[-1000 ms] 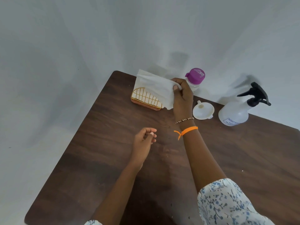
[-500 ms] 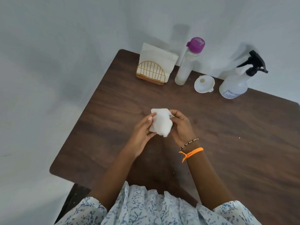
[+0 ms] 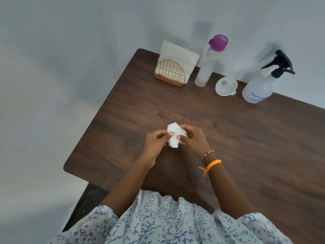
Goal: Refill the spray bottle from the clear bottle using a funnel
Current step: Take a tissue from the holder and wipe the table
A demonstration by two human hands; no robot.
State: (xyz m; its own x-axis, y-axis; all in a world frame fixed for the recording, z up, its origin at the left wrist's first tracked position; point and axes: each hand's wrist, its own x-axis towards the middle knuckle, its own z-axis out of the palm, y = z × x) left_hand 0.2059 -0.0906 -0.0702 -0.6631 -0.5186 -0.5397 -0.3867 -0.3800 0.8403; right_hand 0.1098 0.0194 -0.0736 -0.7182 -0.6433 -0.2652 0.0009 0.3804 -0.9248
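left hand and right hand: both above the dark wood table, fingers curled, pinching one crumpled white tissue between them. spray bottle at 1 o'clock, white funnel beside it, clear bottle at 12, purple cap on. bottle label print too small to read.

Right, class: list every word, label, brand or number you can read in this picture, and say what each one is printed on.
Spray bottle: a white label with blue print low on its front, several lines, too blurred to read.
Clear bottle, its purple cap, funnel, napkin holder: no text visible.
So nothing here can be quoted.
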